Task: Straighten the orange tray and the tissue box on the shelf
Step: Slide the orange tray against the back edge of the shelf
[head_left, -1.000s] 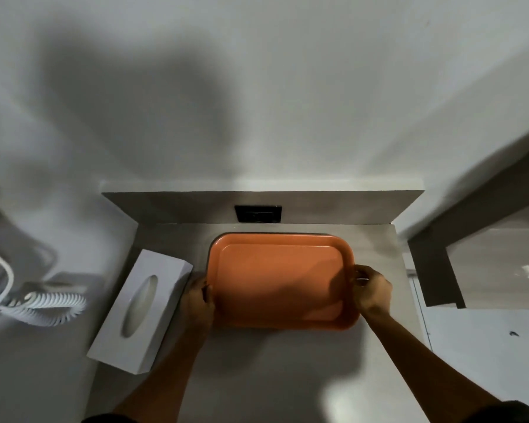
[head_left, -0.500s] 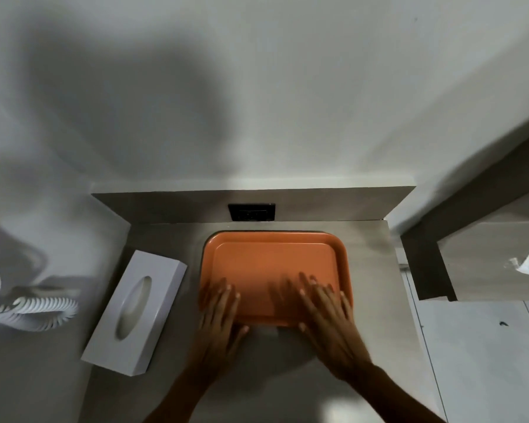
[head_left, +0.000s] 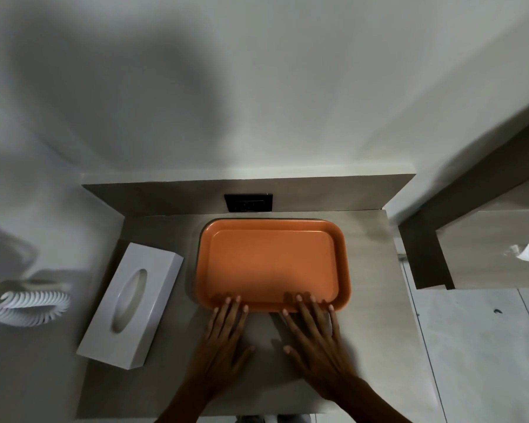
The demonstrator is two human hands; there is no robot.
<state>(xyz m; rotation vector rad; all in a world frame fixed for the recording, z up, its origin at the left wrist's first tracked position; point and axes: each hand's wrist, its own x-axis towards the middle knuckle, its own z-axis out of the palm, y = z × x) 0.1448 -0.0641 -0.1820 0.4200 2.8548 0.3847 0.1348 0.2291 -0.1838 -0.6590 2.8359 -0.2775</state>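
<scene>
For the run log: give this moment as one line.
left hand: open, fingertips on orange tray | right hand: same | tissue box: askew

- The left hand (head_left: 223, 340) lies flat, palm down, fingers straight and close together, thumb out to the side.
- The right hand (head_left: 315, 340) lies flat too (fingers spread wider), thumb splayed inward.
- Both forearms reach in from the bottom edge, angling toward each other.
</scene>
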